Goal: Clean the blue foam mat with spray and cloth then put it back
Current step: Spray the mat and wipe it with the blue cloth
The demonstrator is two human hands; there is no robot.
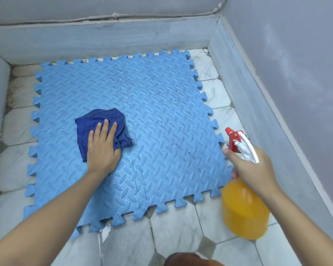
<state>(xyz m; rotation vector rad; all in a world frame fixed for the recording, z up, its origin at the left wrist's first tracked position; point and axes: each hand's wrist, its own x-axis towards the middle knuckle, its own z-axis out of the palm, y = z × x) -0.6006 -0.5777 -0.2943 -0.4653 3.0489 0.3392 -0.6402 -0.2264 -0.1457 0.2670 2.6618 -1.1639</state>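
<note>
The blue foam mat (161, 116), made of interlocking textured tiles, lies flat on the tiled floor. Dark specks show on its right half. My left hand (102, 148) presses flat on a crumpled dark blue cloth (102, 118) at the mat's left-centre. My right hand (250, 169) grips the neck of a yellow spray bottle (244, 210) with a red and white trigger head (238, 143), held above the mat's right front corner. The nozzle points left toward the mat.
White marble floor tiles (181, 227) surround the mat. Grey skirting and walls (277, 121) close in at the back, left and right. A brownish object (188, 260) shows at the bottom edge.
</note>
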